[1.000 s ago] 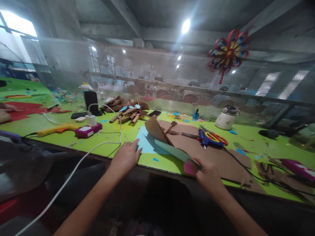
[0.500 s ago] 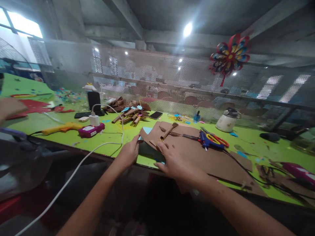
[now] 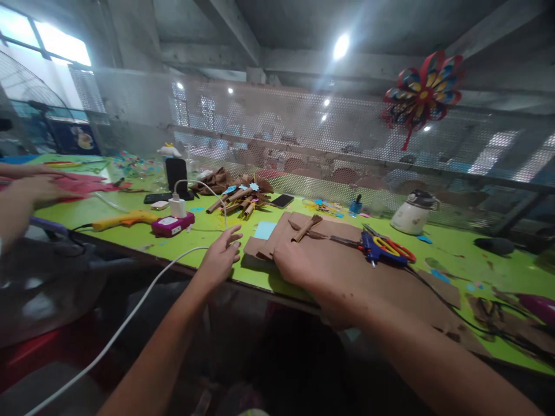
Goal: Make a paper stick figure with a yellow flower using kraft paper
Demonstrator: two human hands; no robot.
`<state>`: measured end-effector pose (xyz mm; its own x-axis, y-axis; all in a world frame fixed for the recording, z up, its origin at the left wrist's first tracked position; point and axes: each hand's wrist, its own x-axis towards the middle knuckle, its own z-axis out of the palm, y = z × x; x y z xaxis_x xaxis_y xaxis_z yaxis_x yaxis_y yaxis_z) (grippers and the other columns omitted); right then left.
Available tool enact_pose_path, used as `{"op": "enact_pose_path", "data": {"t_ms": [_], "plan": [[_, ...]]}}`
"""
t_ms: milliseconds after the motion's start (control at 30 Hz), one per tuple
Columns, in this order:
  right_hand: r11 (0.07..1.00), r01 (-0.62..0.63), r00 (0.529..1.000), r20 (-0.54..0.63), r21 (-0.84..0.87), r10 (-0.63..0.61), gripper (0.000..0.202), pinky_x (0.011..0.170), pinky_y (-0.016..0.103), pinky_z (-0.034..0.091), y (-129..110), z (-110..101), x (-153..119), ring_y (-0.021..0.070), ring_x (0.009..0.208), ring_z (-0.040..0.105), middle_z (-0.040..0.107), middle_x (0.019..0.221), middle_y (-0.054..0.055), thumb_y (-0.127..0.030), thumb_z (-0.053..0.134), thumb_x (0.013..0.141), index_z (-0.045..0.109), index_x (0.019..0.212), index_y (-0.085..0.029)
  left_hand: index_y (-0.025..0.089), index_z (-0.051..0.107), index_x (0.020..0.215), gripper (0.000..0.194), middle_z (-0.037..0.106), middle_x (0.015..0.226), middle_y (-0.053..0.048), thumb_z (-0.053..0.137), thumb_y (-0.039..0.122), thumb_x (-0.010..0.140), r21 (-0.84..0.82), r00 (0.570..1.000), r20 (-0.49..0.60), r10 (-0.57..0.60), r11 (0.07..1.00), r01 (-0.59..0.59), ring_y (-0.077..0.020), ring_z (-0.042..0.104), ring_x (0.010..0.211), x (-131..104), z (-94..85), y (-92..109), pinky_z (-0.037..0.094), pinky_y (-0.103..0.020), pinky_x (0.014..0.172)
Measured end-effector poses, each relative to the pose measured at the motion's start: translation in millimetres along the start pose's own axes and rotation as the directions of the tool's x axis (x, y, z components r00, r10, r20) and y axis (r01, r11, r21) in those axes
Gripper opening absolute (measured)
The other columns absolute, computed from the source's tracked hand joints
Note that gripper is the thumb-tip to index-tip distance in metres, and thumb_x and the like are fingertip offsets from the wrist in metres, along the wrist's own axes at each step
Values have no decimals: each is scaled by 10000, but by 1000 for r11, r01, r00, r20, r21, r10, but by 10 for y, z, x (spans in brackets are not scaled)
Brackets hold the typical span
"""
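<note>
While the left hand (image 3: 220,257) hovered above the edge of the bright green tabletop (image 3: 71,212), its fingers were spread and released, holding nothing. The right hand (image 3: 295,264) was at the left part of a large, flat brown paper sheet (image 3: 347,274), its fingers curled against it; their tips were hidden, so whether they pinched the paper could not be told. The sheet lay on the tabletop in front of the person, with a creased brown flap (image 3: 256,247) between the two hands and a pale blue sheet (image 3: 265,230) showing just behind the flap.

On the brown sheet rested a small rolled brown paper tube (image 3: 306,229) and, to its right, a blue glue gun (image 3: 375,249) beside scissors with yellow and red handles (image 3: 396,248). A pile of brown paper rolls (image 3: 238,199) lay farther back. Left of the hands were a magenta power block (image 3: 174,225) with a white plug (image 3: 177,206) and a yellow glue gun (image 3: 125,220). At far left, a co-worker's hands (image 3: 37,190) were over red material (image 3: 87,184).
</note>
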<state>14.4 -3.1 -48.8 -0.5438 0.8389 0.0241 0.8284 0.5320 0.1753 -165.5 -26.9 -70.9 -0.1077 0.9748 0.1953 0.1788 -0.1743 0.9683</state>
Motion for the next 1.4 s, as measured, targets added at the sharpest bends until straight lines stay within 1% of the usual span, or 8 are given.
{"op": "enact_pose_path", "data": {"t_ms": [200, 467, 633, 733, 833, 967, 1167, 1400], "plan": [[998, 59, 998, 35, 32, -61, 239, 639, 289, 488, 44, -106, -70, 273, 813, 666, 707, 841, 161, -277, 632, 783, 721, 919, -103, 210, 471, 1258, 644, 459, 1346, -157, 671, 362, 665, -184, 992, 55, -114, 975, 123, -311, 522, 1141, -140, -46, 250, 505, -408, 784], [992, 112, 991, -62, -54, -115, 261, 617, 304, 485, -99, -6, -56, 239, 704, 667, 687, 736, 153, -99, 454, 850, 714, 876, -107, 202, 520, 1142, 513, 441, 1366, -136, 680, 285, 662, -242, 994, 88, -68, 966, 88, -276, 535, 1103, 4, 114, 213, 511, -270, 612], [1000, 13, 995, -96, 28, -10, 269, 681, 304, 479, -11, 64, -40, 242, 783, 663, 703, 814, 159, -74, 470, 801, 706, 925, -109, 173, 526, 1098, 482, 450, 1351, -142, 689, 252, 652, -374, 999, 53, 7, 928, 13, -283, 529, 1144, 82, 92, 186, 540, -305, 701], [996, -31, 992, -123, 85, 42, 234, 616, 281, 441, 90, 111, -29, 240, 753, 657, 703, 810, 150, -99, 493, 791, 707, 883, -127, 169, 537, 1062, 443, 483, 1305, -125, 689, 267, 658, -407, 997, -50, 54, 911, -70, -268, 543, 1134, 103, 57, 144, 543, -348, 780], [976, -96, 978, -162, 198, 129, 176, 557, 267, 381, 200, 141, -1, 223, 696, 635, 693, 769, 130, -185, 537, 800, 706, 816, -137, 151, 544, 947, 367, 595, 1062, -92, 699, 300, 649, -311, 983, -173, 58, 944, -111, -222, 615, 980, 122, 40, 55, 544, -354, 776], [892, -103, 965, -175, 439, 197, 152, 518, 250, 310, 341, 190, 72, 171, 606, 562, 608, 598, 45, -252, 624, 746, 677, 659, -139, 142, 536, 812, 240, 606, 739, -34, 683, 290, 693, -143, 1000, -21, -10, 990, 6, -167, 642, 714, 157, 121, -11, 548, -318, 662], [668, -95, 956, -120, 738, 268, 202, 486, 229, 257, 435, 317, 123, 99, 489, 389, 393, 481, -52, -258, 671, 673, 590, 535, -135, 178, 431, 732, 203, 588, 578, -17, 571, 294, 821, -25, 986, 122, -116, 992, 120, -154, 626, 528, 301, 392, -30, 521, -291, 524], [579, -47, 954, -136, 814, 269, 241, 483, 219, 231, 462, 398, 94, 76, 504, 287, 313, 495, -68, -283, 684, 649, 552, 514, -133, 203, 418, 929, 244, 577, 591, 29, 595, 290, 785, 140, 994, 102, -38, 990, 23, -179, 644, 550, 383, 480, -175, 481, -249, 467]]}}
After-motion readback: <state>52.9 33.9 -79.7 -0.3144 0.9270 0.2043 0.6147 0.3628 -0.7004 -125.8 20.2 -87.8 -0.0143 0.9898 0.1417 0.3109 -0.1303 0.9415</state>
